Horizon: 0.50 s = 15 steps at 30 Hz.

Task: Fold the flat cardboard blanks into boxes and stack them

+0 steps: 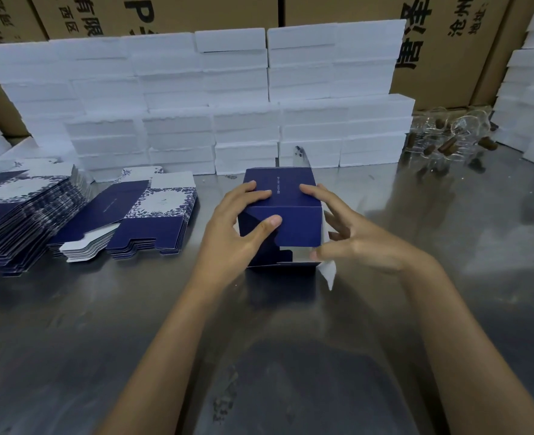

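A dark blue box stands in the middle of the shiny metal table. It is only partly folded. Its near side is not closed, and you can see white inside at the bottom. A white flap sticks out at its near right corner.

The left hand grips the box from the left. Its fingers lie on the top and its thumb presses on the near side. The right hand is at the right side of the box. One finger rests on the top, and the other fingers are bent by the right edge. I cannot tell if it is gripping the box.

To the left lie piles of flat blue and white blanks. Far behind the box, white boxes are stacked like a wall. Brown cartons stand behind them. Far right, some clear glass things lie on the table.
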{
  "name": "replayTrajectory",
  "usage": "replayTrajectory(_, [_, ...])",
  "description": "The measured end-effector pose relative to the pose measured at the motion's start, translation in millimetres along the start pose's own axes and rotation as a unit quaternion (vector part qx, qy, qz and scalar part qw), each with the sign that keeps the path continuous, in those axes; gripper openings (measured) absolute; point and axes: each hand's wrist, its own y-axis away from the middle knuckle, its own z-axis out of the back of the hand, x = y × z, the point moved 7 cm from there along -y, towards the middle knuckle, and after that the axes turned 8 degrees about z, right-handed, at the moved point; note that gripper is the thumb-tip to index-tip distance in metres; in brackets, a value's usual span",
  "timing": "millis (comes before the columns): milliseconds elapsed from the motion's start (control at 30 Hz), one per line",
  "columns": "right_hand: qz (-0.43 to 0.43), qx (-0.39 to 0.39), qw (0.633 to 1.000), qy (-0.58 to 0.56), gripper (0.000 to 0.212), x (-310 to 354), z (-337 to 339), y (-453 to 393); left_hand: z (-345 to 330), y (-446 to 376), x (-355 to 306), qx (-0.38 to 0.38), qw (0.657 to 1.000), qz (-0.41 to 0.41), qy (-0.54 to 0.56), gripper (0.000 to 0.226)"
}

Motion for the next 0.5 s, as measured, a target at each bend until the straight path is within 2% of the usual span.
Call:
replayTrajectory(67, [0.003, -0.011, 1.0, -0.014, 0.088, -1.4, 3.3, 0.6, -0.8, 0.5, 0.1, -0.004, 1.0, -0.001, 0.002, 0.038])
replayTrajectory(167, [0.012, -0.068, 0.996, -0.049, 0.08, -0.4, 6.8, -1.9, -1.7, 0.8, 0.2, -0.02, 0.999, 0.007, 0.028, 0.034])
replayTrajectory(333, [0.077, -0.173, 0.981, -0.053, 0.036, 12.9, -1.9, -8.1, -6.1, 3.2, -3.1, -0.033, 0.996, 0.017, 0.082, 0.028])
replayTrajectory(433, [0.086, -0.233, 0.967, -0.059, 0.023, 15.1, -3.5, -8.7, -9.2, 3.5, -2.9, -0.014, 0.995, 0.021, 0.092, 0.026])
replayTrajectory(500, [0.093, -0.25, 0.962, -0.049, 0.022, 16.7, -3.6, -8.7, -9.3, 3.8, -3.8, -0.01, 0.994, 0.022, 0.106, 0.025])
